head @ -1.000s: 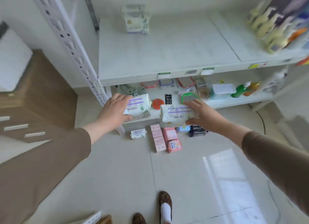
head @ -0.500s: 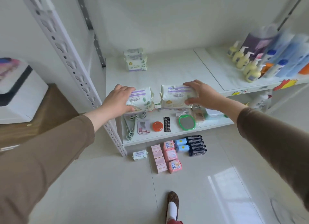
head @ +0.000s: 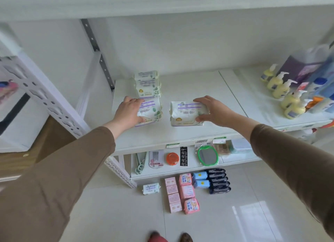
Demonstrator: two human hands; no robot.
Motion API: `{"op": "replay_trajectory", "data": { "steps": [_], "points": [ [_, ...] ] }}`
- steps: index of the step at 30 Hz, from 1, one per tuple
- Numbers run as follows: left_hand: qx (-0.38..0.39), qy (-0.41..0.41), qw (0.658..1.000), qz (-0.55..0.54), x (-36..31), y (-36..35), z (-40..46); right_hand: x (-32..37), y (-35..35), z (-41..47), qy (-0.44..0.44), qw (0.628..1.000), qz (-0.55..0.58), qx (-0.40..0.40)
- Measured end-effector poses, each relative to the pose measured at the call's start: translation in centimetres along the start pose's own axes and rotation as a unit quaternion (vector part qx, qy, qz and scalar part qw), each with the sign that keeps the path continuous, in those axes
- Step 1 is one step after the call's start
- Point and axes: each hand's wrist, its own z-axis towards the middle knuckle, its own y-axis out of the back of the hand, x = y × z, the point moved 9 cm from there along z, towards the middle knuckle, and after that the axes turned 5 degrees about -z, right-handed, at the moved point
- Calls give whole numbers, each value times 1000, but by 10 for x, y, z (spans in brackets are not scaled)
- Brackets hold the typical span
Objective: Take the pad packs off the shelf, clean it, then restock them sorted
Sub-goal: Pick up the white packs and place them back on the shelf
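Bright, even daylight; a window glare patch on the floor tiles (head: pixel 253 222). Wide-angle bending at edges; soap bottles (head: pixel 282 90) at right blurred; shadows soft.

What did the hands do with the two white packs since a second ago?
Both hands carried their packs up from in front of the lower shelf onto the upper shelf. The left hand now sets its pack down in front of the white packs at the back; the right hand holds its pack beside it. Neither pack was let go. The packs on the floor stayed put.
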Motion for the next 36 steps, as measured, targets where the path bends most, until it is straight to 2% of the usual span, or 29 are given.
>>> {"op": "replay_trajectory", "data": {
  "steps": [5,15,26,36],
  "points": [
    [-11,2,1000,26,11,-20,53,-18,-12,29,-15,1000,8,2],
    [-5,-27,1000,6,24,-55,111,-40,-41,60,-39,999,33,-1],
    [-21,-27,999,9,39,-67,131,-21,-82,99,-12,998,56,17],
    [-37,-31,995,-92,54,-52,114,12,-112,127,6,998,57,34]
  ]
}}
